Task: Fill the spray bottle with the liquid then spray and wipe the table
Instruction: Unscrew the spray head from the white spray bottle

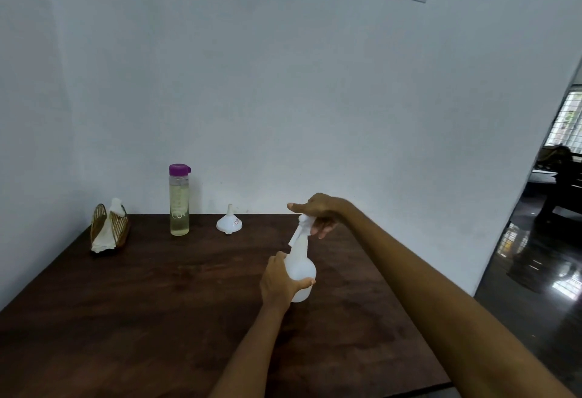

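Note:
A white spray bottle (301, 267) stands on the dark wooden table (157, 303) near its middle. My left hand (280, 281) grips the bottle's round body from the left. My right hand (318, 213) comes from above and curls round the white spray head (303, 224) at the top. A tall clear bottle (179, 201) with a purple cap holds pale yellow liquid at the back of the table. A small white funnel (229, 221) lies upside down to its right.
A gold wire holder (108, 229) with white tissues sits at the back left by the wall. The table's right edge borders a glossy dark floor (535, 287). Two paper signs hang high on the white wall (315, 83).

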Tool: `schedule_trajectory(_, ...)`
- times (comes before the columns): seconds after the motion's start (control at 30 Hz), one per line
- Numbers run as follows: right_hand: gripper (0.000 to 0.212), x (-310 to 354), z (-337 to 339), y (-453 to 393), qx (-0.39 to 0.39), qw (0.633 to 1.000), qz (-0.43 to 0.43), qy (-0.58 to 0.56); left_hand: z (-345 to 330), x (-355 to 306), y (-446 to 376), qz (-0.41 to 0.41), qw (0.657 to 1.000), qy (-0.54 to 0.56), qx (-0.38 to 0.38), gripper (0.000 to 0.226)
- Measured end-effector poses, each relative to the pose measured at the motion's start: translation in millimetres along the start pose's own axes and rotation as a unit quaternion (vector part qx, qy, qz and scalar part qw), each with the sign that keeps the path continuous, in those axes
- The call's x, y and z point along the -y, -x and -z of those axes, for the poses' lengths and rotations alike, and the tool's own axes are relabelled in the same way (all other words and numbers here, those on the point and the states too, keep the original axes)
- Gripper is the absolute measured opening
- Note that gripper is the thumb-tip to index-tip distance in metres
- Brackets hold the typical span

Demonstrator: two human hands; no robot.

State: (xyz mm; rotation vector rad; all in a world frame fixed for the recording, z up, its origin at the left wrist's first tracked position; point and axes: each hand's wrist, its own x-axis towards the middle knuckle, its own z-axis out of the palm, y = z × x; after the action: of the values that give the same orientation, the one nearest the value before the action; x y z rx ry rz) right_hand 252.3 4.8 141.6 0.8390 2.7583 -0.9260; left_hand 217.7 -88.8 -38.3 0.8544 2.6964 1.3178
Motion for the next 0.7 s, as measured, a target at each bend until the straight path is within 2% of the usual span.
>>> schedule_trajectory(0.07,0.032,1.0,15.5,4.7,0.031,0.999,-0.005,0.033,-0.1,0.1,0.4,0.001,1.000,0.000,0.001,0.080)
schedule_trajectory(0.13,0.033,1.3,29.1,15.0,0.035,0.999,0.012,0.034,-0.7,0.5,0.3,0.004,1.000,0.004,-0.001,0.080)
schedule_trajectory(0.33,0.041,-9.8,57.6,41.4,-0.076,0.992,0.095,-0.029,0.6,-1.9,1.1,0.004,1.000,0.005,-0.003,0.083)
schedule_trajectory(0.47,0.032,-12.7,76.9,53.4,-0.175,0.977,0.124,-0.020,1.6,-2.7,1.9,0.008,1.000,0.005,-0.002,0.081)
schedule_trajectory(0.7,0.021,-15.6,114.2,81.6,-0.246,0.953,0.176,-0.008,0.3,-3.8,2.3,0.017,1.000,0.013,-0.003,0.080)
